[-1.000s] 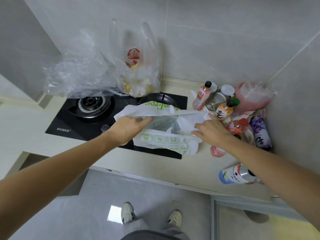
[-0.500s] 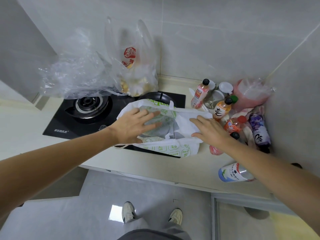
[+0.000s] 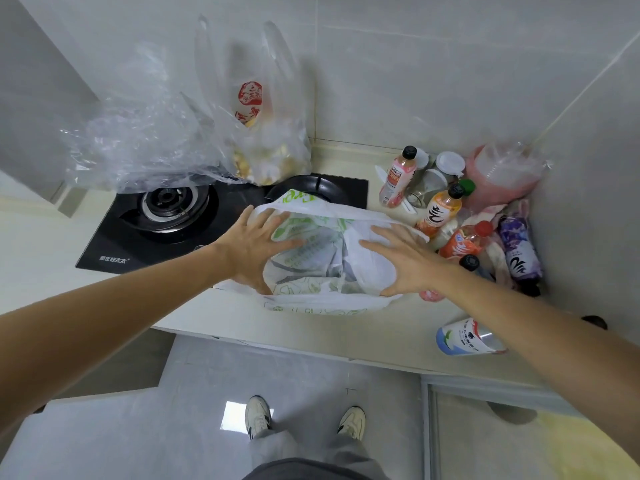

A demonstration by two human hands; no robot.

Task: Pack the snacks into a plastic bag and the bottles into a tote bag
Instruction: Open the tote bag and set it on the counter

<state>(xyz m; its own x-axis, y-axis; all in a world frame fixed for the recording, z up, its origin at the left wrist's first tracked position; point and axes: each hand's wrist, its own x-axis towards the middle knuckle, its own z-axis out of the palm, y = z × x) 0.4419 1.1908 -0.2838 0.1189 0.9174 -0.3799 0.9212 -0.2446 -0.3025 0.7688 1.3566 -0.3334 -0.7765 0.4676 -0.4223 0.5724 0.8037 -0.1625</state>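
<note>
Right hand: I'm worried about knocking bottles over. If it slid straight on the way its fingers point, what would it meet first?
The right hand points up-left across the tote bag; likely more bag fabric first, not the bottles.

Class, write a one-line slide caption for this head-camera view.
Left hand and right hand spread the white tote bag open; bottles wait alongside.

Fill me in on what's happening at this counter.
A person is spreading open a white tote bag on the counter, left hand and right hand flat on its sides. Drink bottles stand unpacked to the right; a plastic bag holding snacks stands behind the stove.
</note>
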